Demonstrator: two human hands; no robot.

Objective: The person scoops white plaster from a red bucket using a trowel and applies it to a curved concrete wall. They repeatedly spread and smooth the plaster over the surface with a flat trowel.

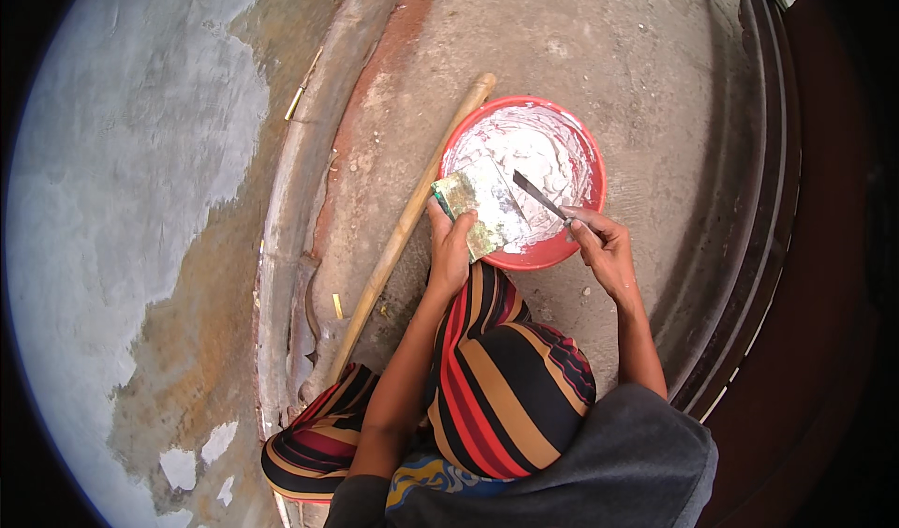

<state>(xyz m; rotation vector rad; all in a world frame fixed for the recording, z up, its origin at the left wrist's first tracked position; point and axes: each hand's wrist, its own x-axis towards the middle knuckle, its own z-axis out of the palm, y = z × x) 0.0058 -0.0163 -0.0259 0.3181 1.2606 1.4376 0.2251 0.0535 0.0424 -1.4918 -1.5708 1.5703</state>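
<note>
A red basin [600, 168] stands on the floor in front of me, holding a thick white paste [538, 144] smeared up its inner wall. My left hand [450, 247] grips a flat, stained board [478, 212] by its near left edge, thumb on top. The board is tilted over the left part of the basin, and white paste covers much of its far side. In my right hand [601, 247] is a narrow dark-bladed putty knife [538, 193], pinched near its handle end. Its blade points up and left over the paste, close to the board. Most of the handle is hidden by my fingers.
A long bamboo pole [403, 233] lies diagonally just left of the basin. Further left, a raised ledge [298, 172] runs beside a wall with patchy grey-white coating [140, 154]. A dark metal rail [782, 182] curves along the right. My knee in striped cloth [515, 388] is close below the basin.
</note>
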